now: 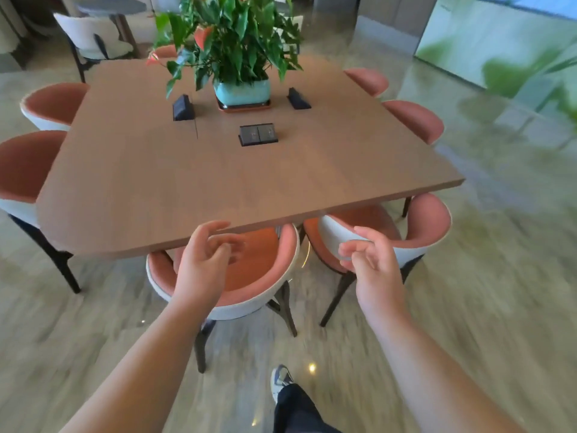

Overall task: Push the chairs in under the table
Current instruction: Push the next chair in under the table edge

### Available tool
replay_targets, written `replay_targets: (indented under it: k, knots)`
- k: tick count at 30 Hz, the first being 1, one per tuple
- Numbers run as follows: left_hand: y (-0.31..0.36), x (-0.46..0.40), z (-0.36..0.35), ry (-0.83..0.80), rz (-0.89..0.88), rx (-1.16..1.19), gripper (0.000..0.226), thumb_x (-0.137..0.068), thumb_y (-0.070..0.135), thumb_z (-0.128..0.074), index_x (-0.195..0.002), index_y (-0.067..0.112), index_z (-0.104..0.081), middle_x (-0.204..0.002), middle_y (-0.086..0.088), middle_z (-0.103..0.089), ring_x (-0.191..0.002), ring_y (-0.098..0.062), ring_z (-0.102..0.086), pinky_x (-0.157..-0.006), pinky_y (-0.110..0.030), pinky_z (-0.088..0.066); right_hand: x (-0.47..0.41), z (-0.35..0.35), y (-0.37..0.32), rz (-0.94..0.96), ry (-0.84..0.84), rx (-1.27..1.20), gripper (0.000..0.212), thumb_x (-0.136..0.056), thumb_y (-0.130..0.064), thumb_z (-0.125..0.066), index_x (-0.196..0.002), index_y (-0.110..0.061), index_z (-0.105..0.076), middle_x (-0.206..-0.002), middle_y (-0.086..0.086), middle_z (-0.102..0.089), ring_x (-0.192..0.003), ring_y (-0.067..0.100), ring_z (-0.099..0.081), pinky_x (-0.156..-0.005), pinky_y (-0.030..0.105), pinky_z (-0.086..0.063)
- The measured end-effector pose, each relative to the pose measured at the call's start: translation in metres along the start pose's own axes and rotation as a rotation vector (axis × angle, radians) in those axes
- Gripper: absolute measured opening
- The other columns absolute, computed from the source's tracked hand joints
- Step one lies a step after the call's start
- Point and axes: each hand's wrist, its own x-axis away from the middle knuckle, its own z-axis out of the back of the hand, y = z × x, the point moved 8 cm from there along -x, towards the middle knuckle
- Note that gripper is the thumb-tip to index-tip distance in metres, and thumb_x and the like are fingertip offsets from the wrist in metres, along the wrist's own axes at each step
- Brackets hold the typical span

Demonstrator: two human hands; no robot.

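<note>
A square wooden table (218,170) fills the middle of the head view. Directly below me a coral chair with a white shell (259,276) sits partly under the near edge. A second coral chair (415,226) stands to its right, turned at an angle near the table's corner. My left hand (203,264) hovers above the near chair's backrest, fingers curled and apart, holding nothing. My right hand (371,264) floats between the two chairs, fingers loosely bent and empty. Neither hand touches a chair.
More coral chairs ring the table: two on the left (28,160) (53,104) and two on the right (415,120) (371,81). A potted plant (240,92) and black socket boxes (258,135) sit on the tabletop. My foot (281,379) stands on the glossy floor.
</note>
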Motion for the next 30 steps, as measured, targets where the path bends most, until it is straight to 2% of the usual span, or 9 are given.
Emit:
replay_targets:
  k: [2,5,7,9,14,18,21,24,30]
  knots:
    - [0.007,0.012,-0.028,-0.071,-0.013,0.027,0.037,-0.100,0.001,-0.045,-0.115,0.029,-0.064,-0.097,0.001,-0.082,-0.098,-0.018,-0.078,-0.091,-0.044,-0.059,0.013,0.036,-0.005,0.008,0.074,-0.006,0.042,-0.089,-0.007,-0.045,-0.112,-0.037,-0.063,-0.094,-0.006,-0.074,-0.092,0.012,-0.070,-0.091,0.043,-0.057]
    - [0.014,0.026,-0.068,-0.153,-0.007,0.057,0.032,-0.091,0.014,-0.049,-0.111,0.032,-0.066,-0.099,0.001,-0.082,-0.095,-0.018,-0.078,-0.089,-0.042,-0.061,0.028,0.085,-0.011,0.020,0.160,0.016,0.045,-0.090,-0.001,-0.044,-0.112,-0.036,-0.062,-0.094,-0.005,-0.074,-0.094,0.012,-0.069,-0.090,0.043,-0.057]
    - [0.018,0.035,-0.094,-0.200,-0.002,0.073,0.033,-0.089,0.015,-0.048,-0.112,0.032,-0.066,-0.100,0.002,-0.082,-0.094,-0.018,-0.079,-0.085,-0.036,-0.063,0.036,0.115,-0.012,0.029,0.211,0.015,0.046,-0.093,0.004,-0.043,-0.114,-0.031,-0.061,-0.095,-0.003,-0.074,-0.095,0.015,-0.069,-0.090,0.045,-0.057]
    - [0.023,0.043,-0.116,-0.245,-0.001,0.074,0.037,-0.090,0.012,-0.047,-0.112,0.033,-0.066,-0.103,0.000,-0.082,-0.097,-0.021,-0.079,-0.088,-0.039,-0.061,0.042,0.140,-0.011,0.028,0.245,0.012,0.045,-0.095,0.006,-0.042,-0.117,-0.028,-0.061,-0.097,0.000,-0.073,-0.095,0.018,-0.070,-0.091,0.046,-0.056]
    - [0.039,0.052,-0.160,-0.276,-0.061,0.046,0.038,-0.090,0.013,-0.046,-0.118,0.032,-0.063,-0.104,-0.001,-0.082,-0.102,-0.021,-0.077,-0.091,-0.042,-0.059,0.040,0.186,-0.009,0.051,0.282,-0.017,0.045,-0.095,0.008,-0.043,-0.118,-0.026,-0.061,-0.095,-0.002,-0.074,-0.095,0.017,-0.070,-0.080,0.023,-0.055]
    - [0.044,0.054,-0.193,-0.266,-0.083,0.024,0.038,-0.090,0.014,-0.045,-0.117,0.034,-0.064,-0.104,0.002,-0.082,-0.102,-0.016,-0.077,-0.089,-0.039,-0.059,0.021,0.213,0.000,0.057,0.278,-0.017,0.045,-0.095,0.010,-0.042,-0.116,-0.026,-0.061,-0.094,-0.001,-0.074,-0.095,0.018,-0.069,-0.080,0.022,-0.055]
    - [0.041,0.054,-0.222,-0.236,-0.066,0.028,0.038,-0.095,0.006,-0.045,-0.117,0.030,-0.063,-0.102,0.000,-0.081,-0.102,-0.020,-0.076,-0.089,-0.040,-0.058,0.000,0.234,0.010,0.052,0.246,-0.033,0.044,-0.095,0.010,-0.042,-0.118,-0.023,-0.061,-0.098,0.005,-0.073,-0.098,0.019,-0.069,-0.080,0.024,-0.056]
    - [0.038,0.057,-0.250,-0.202,-0.072,0.003,0.040,-0.101,-0.003,-0.043,-0.117,0.028,-0.062,-0.100,0.004,-0.081,-0.100,-0.017,-0.077,-0.086,-0.036,-0.059,-0.022,0.255,0.022,0.050,0.192,-0.029,0.045,-0.095,0.010,-0.041,-0.119,-0.024,-0.061,-0.094,0.000,-0.074,-0.098,0.017,-0.069,-0.082,0.026,-0.057]
    - [0.023,0.057,-0.297,-0.107,-0.033,0.023,0.040,-0.103,-0.007,-0.041,-0.116,0.024,-0.062,-0.098,0.007,-0.081,-0.095,-0.014,-0.078,-0.081,-0.030,-0.062,-0.066,0.288,0.050,0.040,0.093,0.003,0.049,-0.094,0.009,-0.043,-0.114,-0.033,-0.061,-0.093,-0.008,-0.073,-0.096,0.014,-0.068,-0.082,0.026,-0.056]
